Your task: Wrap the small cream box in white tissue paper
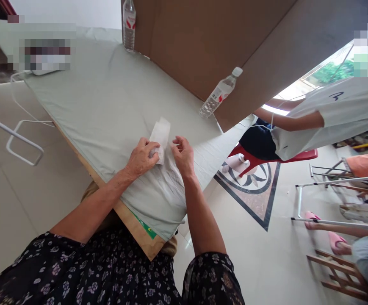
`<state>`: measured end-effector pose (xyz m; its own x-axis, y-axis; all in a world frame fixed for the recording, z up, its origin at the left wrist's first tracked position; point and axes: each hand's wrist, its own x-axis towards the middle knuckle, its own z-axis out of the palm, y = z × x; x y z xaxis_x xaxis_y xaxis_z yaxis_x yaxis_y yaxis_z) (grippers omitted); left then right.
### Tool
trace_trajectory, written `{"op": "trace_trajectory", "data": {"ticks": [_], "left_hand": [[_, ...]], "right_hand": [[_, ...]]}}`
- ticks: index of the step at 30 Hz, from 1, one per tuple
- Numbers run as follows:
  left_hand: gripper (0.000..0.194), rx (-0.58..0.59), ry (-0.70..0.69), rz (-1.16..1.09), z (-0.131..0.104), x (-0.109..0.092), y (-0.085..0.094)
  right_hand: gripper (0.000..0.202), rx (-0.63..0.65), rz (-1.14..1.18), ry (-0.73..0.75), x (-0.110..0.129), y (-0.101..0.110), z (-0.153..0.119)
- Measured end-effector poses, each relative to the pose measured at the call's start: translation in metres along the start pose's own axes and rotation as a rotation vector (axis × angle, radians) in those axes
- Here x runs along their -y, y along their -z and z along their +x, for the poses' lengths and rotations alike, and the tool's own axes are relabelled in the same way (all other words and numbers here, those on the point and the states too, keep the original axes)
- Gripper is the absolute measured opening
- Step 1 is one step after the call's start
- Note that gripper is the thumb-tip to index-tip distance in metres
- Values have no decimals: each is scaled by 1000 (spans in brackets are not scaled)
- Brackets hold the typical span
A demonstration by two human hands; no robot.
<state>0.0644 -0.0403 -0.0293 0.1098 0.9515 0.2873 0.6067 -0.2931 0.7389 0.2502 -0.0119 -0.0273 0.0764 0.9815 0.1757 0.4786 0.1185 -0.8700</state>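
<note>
- Paper strip (160, 131), white and folded, lies on the table near its close corner; its upper end shows free while the lower part bunches into a small lump under the fingers.
- The left hand (142, 157) rests on the table's near part with its fingers curled over that lump, gripping it between thumb and fingertips.
- The right hand (183, 153) is just beside the strip, nearer the table's right edge; its fingers are loosely bent, and whether thumb and fingertips meet I cannot tell.
- The table (104, 97) wears a pale grey-green cloth, creased below the hands; a tan edge with a green patch (144, 224) shows under its close corner.
- A brown cardboard panel (196, 42) stands along the table's far right side.
- One clear bottle (129, 27) stands by the panel's far end, on the table; another bottle (217, 96), white-capped, appears tilted in this view by the panel's nearer end, also on the table.
- A white object (47, 71), mostly blurred, sits at the table's far left, and a white cable (20, 103) hangs off the edge there.
- Beyond the table's right edge, a person in a white shirt (323, 123) sits on a red chair (279, 159).
- Farther right of the table are pink slippers (336, 243) on someone's feet and a wooden stool (339, 271).
</note>
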Motion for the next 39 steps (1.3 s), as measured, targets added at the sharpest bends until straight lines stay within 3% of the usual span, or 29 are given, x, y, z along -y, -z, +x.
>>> {"op": "trace_trajectory", "data": {"ticks": [4,11,15,18,22,27,30,33,36,39], "left_hand": [[36,-24,-19,-10,-1,2,-2],[33,-36,-56,-43,-2,5,-3],[33,-26,-38,-71,-1,2,-1],[34,-17,-12,-95,-1,0,0],[33,-18,0,-119,-1,-1,0],[33,-80,83,-134,-3,0,-2],[50,-140,108,-131,-4,2,-1],[66,-93,31,-132,-2,5,3],[42,9,-11,-156,1,6,7],[18,39,7,-217,3,6,7]], "right_hand": [[61,125,212,-286,2,1,10],[29,269,284,-312,17,-27,45],[20,306,354,-179,17,-33,48],[22,260,420,-80,16,-32,39],[32,207,485,-47,16,-27,23],[36,241,429,14,18,-20,5],[28,250,320,153,16,-16,-4],[19,265,194,324,11,-8,-16],[29,293,-19,453,6,1,-31],[58,326,-261,523,3,5,-45]]}}
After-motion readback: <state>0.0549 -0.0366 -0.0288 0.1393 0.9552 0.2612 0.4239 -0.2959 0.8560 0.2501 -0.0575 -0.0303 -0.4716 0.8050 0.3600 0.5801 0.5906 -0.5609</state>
